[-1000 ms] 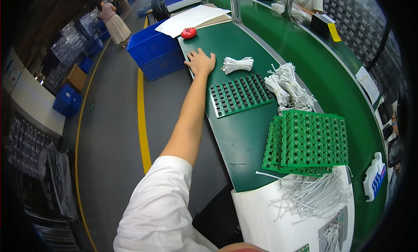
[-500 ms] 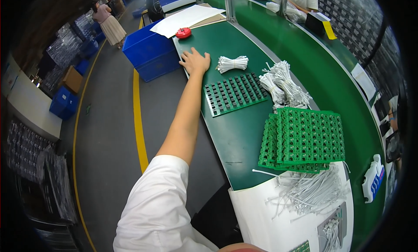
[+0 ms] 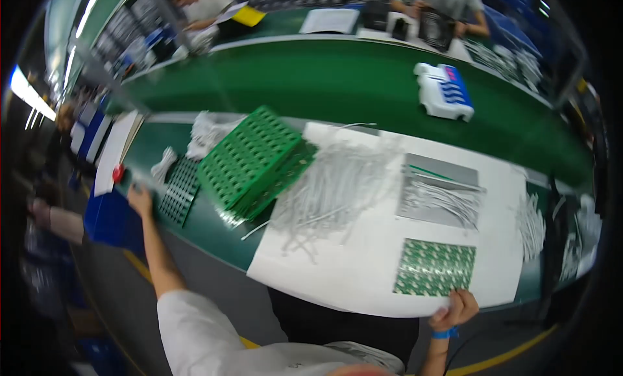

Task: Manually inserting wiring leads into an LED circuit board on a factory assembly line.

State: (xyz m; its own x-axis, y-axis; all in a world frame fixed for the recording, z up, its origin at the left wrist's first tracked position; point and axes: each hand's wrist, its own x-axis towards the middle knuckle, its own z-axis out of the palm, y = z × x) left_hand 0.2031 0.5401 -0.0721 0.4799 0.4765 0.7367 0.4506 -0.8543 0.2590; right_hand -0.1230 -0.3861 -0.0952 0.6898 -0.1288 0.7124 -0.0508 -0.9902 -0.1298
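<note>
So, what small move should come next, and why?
Perhaps bring the bare left hand toward the flat green rectangular circuit board: that hand seems empty, stretched away near the small red round object, while the bare right hand is at the board's lower edge.

White-and-blue container (image 3: 444, 91) on green belt (image 3: 292, 74), yellow sheet (image 3: 249, 15) beyond

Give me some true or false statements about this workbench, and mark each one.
The right hand is at the near edge of a green circuit board. True.
The blue band is on the left wrist. False: it is on the right one.
Loose white cables lie on the white sheet. True.
The left hand rests on the white sheet. False: it is farther left, near the red object.
The white-and-blue container is right of the stacked green boards. True.
</note>
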